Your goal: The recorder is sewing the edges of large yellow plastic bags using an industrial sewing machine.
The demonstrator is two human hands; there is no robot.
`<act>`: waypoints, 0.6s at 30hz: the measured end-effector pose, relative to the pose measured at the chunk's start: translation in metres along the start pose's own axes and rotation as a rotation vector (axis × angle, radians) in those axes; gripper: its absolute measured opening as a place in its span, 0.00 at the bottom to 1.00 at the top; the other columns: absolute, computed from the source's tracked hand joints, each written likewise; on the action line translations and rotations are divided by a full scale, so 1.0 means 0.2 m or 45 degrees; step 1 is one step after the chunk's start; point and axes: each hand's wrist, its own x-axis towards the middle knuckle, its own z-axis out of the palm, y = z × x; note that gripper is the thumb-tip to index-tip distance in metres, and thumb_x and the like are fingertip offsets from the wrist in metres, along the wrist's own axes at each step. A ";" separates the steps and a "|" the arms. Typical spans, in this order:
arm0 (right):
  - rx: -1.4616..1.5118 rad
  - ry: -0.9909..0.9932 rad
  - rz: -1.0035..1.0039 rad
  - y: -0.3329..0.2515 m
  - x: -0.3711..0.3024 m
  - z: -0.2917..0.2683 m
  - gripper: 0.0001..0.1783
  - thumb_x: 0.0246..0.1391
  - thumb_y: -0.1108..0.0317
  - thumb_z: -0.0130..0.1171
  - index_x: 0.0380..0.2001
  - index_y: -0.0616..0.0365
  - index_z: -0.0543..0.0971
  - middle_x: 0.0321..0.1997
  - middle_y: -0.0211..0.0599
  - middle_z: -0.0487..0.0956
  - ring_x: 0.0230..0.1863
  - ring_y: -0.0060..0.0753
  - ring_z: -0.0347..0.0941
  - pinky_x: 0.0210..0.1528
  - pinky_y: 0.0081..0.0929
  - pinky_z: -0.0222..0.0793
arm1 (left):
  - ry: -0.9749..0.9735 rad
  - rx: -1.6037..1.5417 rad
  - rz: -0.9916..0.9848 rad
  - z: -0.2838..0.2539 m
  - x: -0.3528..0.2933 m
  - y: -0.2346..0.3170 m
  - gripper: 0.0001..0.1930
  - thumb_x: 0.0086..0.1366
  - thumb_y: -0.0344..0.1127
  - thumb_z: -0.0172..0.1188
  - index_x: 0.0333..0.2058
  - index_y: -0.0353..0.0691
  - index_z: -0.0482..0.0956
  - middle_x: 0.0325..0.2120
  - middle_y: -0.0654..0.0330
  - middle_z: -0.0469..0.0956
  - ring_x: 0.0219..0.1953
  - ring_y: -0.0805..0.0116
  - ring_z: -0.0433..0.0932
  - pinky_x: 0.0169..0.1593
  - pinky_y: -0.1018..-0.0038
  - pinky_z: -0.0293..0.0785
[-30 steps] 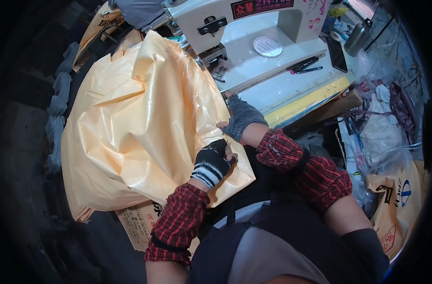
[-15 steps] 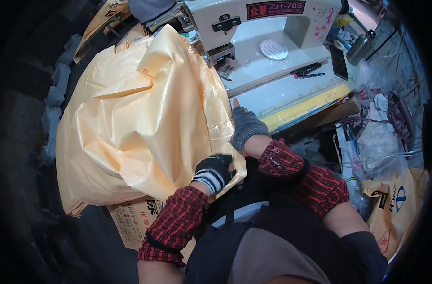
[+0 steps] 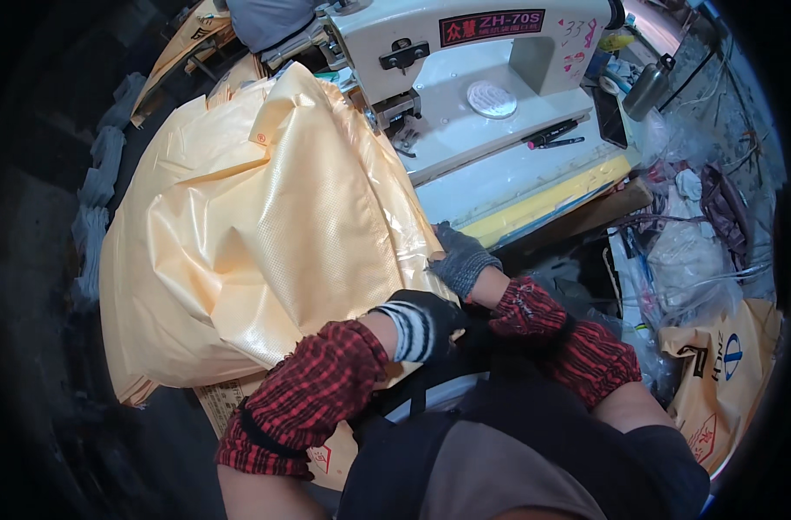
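A large cream woven bag [image 3: 283,225], shiny and creased, lies on top of a stack of similar bags. Its seamed right edge runs down toward me. At the near right corner of that edge is my left hand [image 3: 420,326], in a black glove with white stripes, its fingers curled in at the bag. Just beyond it, my right hand [image 3: 463,260], in a grey fingerless glove, pinches the same edge, thumb showing. Behind the bag stands a white sewing machine [image 3: 482,39], its needle head beside the bag's far edge.
On the machine bed are a round white disc [image 3: 492,100], pens [image 3: 553,135] and a dark phone [image 3: 609,118]. A metal bottle [image 3: 649,88] stands at the far right. Clear plastic and a printed bag [image 3: 723,373] lie to the right. A yellow strip [image 3: 551,204] edges the table.
My right hand has drawn back toward me along the bag's edge, off the table's edge. My left hand has shifted right, closer to it. The view has moved slightly.
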 end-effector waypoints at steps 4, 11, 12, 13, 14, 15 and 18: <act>-0.175 0.063 -0.160 0.06 0.01 0.00 0.32 0.48 0.59 0.52 0.53 0.68 0.64 0.54 0.59 0.67 0.55 0.54 0.64 0.56 0.33 0.60 | 0.024 0.136 0.202 -0.04 0.01 0.02 0.11 0.51 0.37 0.57 0.34 0.43 0.79 0.32 0.53 0.78 0.36 0.54 0.77 0.41 0.67 0.72; -0.173 0.034 -0.086 0.08 0.00 -0.09 0.27 0.46 0.63 0.55 0.50 0.64 0.68 0.48 0.57 0.71 0.52 0.51 0.67 0.53 0.35 0.63 | 0.933 -0.631 -0.450 0.10 0.06 -0.27 0.14 0.54 0.38 0.63 0.31 0.33 0.73 0.23 0.52 0.75 0.28 0.61 0.76 0.34 0.71 0.71; -0.216 -0.046 -0.091 0.05 -0.01 -0.12 0.28 0.45 0.63 0.56 0.50 0.64 0.68 0.48 0.57 0.72 0.52 0.51 0.68 0.53 0.35 0.64 | 0.738 -0.395 -0.657 0.13 0.08 -0.26 0.21 0.51 0.46 0.65 0.32 0.33 0.71 0.23 0.51 0.75 0.29 0.60 0.76 0.35 0.71 0.72; -0.260 -0.125 -0.095 0.03 -0.02 -0.12 0.28 0.45 0.63 0.57 0.50 0.64 0.68 0.47 0.56 0.72 0.51 0.51 0.68 0.53 0.35 0.64 | 0.563 -0.390 -0.796 0.17 0.10 -0.25 0.25 0.49 0.52 0.66 0.32 0.32 0.73 0.25 0.49 0.76 0.31 0.58 0.77 0.36 0.69 0.72; -0.295 -0.106 -0.145 0.04 -0.03 -0.11 0.29 0.43 0.63 0.58 0.50 0.64 0.68 0.48 0.56 0.72 0.51 0.51 0.68 0.53 0.35 0.64 | 0.498 -0.398 -0.797 0.21 0.12 -0.25 0.26 0.49 0.54 0.64 0.31 0.32 0.74 0.26 0.49 0.77 0.32 0.57 0.77 0.37 0.69 0.72; -0.293 -0.108 -0.146 0.05 -0.03 -0.09 0.29 0.43 0.63 0.58 0.50 0.64 0.68 0.48 0.56 0.72 0.51 0.51 0.68 0.53 0.35 0.64 | 0.433 -0.405 -0.798 0.25 0.15 -0.25 0.27 0.49 0.57 0.63 0.30 0.33 0.76 0.26 0.48 0.77 0.33 0.56 0.78 0.38 0.68 0.72; -0.259 -0.048 -0.147 0.07 -0.03 -0.06 0.30 0.44 0.60 0.59 0.49 0.66 0.68 0.49 0.55 0.71 0.51 0.52 0.68 0.54 0.35 0.62 | 0.390 -0.327 -0.718 0.32 0.18 -0.27 0.21 0.54 0.52 0.58 0.29 0.35 0.79 0.29 0.46 0.78 0.35 0.52 0.78 0.39 0.66 0.72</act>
